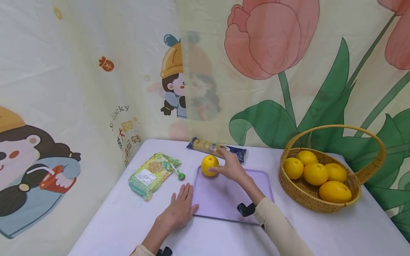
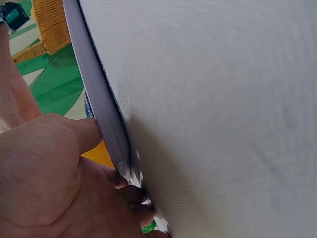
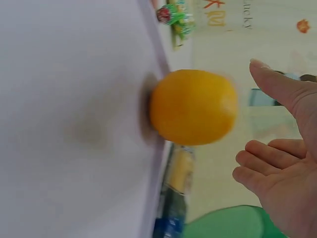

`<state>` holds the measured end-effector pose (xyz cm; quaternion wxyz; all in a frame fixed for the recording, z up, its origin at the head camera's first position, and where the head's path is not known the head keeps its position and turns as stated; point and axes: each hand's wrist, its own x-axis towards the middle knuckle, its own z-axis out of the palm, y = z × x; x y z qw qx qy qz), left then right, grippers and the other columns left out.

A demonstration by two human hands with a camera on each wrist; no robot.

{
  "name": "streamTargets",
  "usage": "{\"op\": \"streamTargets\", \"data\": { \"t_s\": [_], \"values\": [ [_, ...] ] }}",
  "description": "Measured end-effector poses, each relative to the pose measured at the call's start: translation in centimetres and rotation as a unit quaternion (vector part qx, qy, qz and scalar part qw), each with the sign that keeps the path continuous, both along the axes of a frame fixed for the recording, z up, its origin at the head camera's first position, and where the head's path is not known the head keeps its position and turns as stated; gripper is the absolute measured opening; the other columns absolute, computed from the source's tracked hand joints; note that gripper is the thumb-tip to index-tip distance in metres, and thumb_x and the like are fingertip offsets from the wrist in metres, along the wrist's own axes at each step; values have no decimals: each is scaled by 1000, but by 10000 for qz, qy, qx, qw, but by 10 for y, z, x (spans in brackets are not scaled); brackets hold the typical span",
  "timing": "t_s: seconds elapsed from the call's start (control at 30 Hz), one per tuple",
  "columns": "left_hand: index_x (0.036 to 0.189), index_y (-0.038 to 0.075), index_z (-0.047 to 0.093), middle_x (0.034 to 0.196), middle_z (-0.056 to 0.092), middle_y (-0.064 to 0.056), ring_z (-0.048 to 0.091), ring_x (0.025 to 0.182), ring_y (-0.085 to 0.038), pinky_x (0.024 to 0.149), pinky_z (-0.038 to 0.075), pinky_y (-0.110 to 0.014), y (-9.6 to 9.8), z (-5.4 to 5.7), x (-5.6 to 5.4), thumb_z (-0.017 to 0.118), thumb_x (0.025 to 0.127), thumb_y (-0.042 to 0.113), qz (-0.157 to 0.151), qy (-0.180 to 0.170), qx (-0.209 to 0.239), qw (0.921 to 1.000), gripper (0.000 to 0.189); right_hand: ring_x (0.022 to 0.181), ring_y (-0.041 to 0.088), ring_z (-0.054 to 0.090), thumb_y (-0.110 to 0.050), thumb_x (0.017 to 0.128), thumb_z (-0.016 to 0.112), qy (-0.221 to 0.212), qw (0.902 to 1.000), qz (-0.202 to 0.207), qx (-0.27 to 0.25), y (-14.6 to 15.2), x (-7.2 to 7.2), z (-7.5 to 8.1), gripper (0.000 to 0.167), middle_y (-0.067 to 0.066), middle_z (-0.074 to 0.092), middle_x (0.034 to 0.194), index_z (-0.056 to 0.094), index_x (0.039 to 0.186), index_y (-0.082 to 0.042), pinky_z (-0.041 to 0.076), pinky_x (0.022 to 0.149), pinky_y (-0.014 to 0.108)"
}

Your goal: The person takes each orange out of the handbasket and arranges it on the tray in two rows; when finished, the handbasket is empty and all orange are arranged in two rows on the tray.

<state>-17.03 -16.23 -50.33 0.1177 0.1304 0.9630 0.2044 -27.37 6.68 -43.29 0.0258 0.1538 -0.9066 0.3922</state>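
An orange [image 1: 209,165] sits at the far left corner of a lilac tray [image 1: 221,202]. My right hand [image 1: 231,167] is beside it with thumb and fingers spread. In the right wrist view a gap shows between that hand [image 3: 285,163] and the orange [image 3: 194,107]. My left hand [image 1: 180,206] lies with fingers extended on the table at the tray's left edge. Seen from the left wrist, its thumb touches the tray's rim [image 2: 101,94], and the fingertips are partly hidden.
A wicker basket [image 1: 307,202] with several oranges stands at the right. A green-yellow packet [image 1: 153,172] and a green-wrapped lollipop [image 1: 181,175] lie left of the tray. Behind the tray is a long blue-and-gold packet [image 1: 205,145], near the curtain [image 1: 205,71].
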Motion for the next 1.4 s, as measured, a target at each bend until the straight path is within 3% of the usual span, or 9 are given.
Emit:
{"op": "streamTargets", "data": {
  "t_s": [0.17,0.33,0.57,0.8,1.0,1.1,1.17,1.27,1.4],
  "values": [
    [168,-8,21,177,15,-28,12,165,-44,130,13,-69,4,13,4,54,113,35,-14,-112,-41,9999,77,135,41,64,-19,86,94,453,9972,504,-301,31,35,33,72,20,67,145,61,148,1,53,113,55],
    [167,-9,22,177,15,-28,11,165,-45,130,13,-70,2,3,0,56,112,33,-1,14,6,10000,77,124,35,72,-16,86,93,916,9903,975,-364,79,73,58,57,14,75,133,70,137,-2,58,104,49],
    [167,-10,20,176,14,-30,10,165,-46,129,11,-71,-1,2,0,54,113,34,-72,28,135,9999,77,120,25,74,-14,90,90,1105,9927,477,-111,157,115,77,50,11,76,133,72,137,-9,57,100,20],
    [168,-8,16,178,10,-28,6,166,-45,130,8,-70,-2,-1,-2,50,114,38,-61,-51,105,9999,79,112,-22,57,-7,88,90,1229,9902,-650,-108,238,122,60,57,12,76,129,67,140,-1,47,90,0],
    [167,-10,19,177,13,-29,8,165,-46,129,9,-71,-3,-1,-2,55,112,34,-50,-10,197,9998,79,106,-28,51,-15,93,88,837,9868,-1370,-199,288,119,35,65,-37,60,119,58,147,8,46,83,-2],
    [167,-10,19,177,12,-29,8,165,-46,130,9,-71,-1,6,1,54,113,34,-26,-86,183,9998,79,102,-29,49,-20,94,87,596,9843,-1641,-265,306,118,22,72,-39,57,116,53,149,11,47,81,-2],
    [167,-11,19,177,13,-30,9,165,-46,130,9,-71,0,11,3,55,112,32,-13,-155,175,9997,78,99,-30,46,-25,95,87,491,9816,-1844,-94,317,118,14,75,-23,69,121,52,150,12,46,78,-2],
    [166,-12,19,176,14,-31,9,165,-48,129,9,-71,1,15,4,56,112,30,-22,-192,158,9997,78,107,-11,63,-32,96,85,277,9759,-2129,385,329,119,7,80,17,73,136,49,152,13,43,72,-3],
    [166,-12,21,176,14,-31,10,164,-48,129,10,-71,2,18,5,57,111,28,-25,-199,101,9997,77,125,50,62,-40,96,83,-48,9676,-2298,1044,340,118,2,88,43,53,145,45,151,17,51,69,11]
  ]
}}
